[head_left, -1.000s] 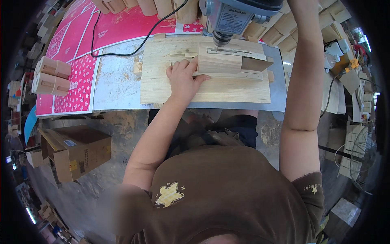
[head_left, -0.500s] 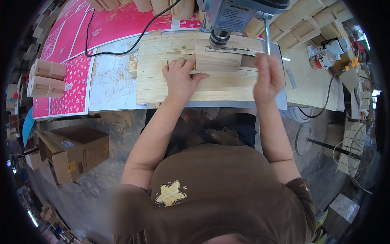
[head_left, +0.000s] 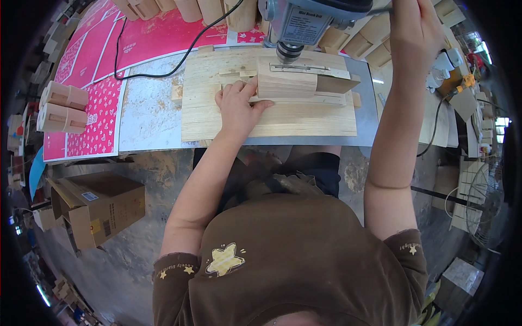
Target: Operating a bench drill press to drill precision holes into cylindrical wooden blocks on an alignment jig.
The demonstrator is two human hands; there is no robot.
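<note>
A pale wooden block (head_left: 288, 84) with a rounded front and a long slot on top lies in a wooden jig (head_left: 217, 122) on the bench. My left hand (head_left: 239, 106) steadies its left end, fingers bent against the end and thumb along the lower front. Above the slot hangs the chuck (head_left: 289, 53) of a grey bench drill (head_left: 310, 24), apart from the wood. My right hand (head_left: 416, 35) is raised at the upper right, closed round the drill's feed lever (head_left: 380, 10); its fingertips are partly cut off by the top edge. A thin flat board (head_left: 337, 83) sticks out at the block's right.
Two slotted wooden pieces (head_left: 62, 117) stand on the pink sheet at left. More wooden pieces (head_left: 239, 16) line the back. A black cable (head_left: 179, 64) crosses the bench. At right are a white container (head_left: 435, 79) and a yellow plug (head_left: 467, 81). A cardboard box (head_left: 103, 204) sits on the floor.
My right hand has swung up and away to the right with the feed lever, from beside the block to the top edge. My left hand stays at the block's left end.
</note>
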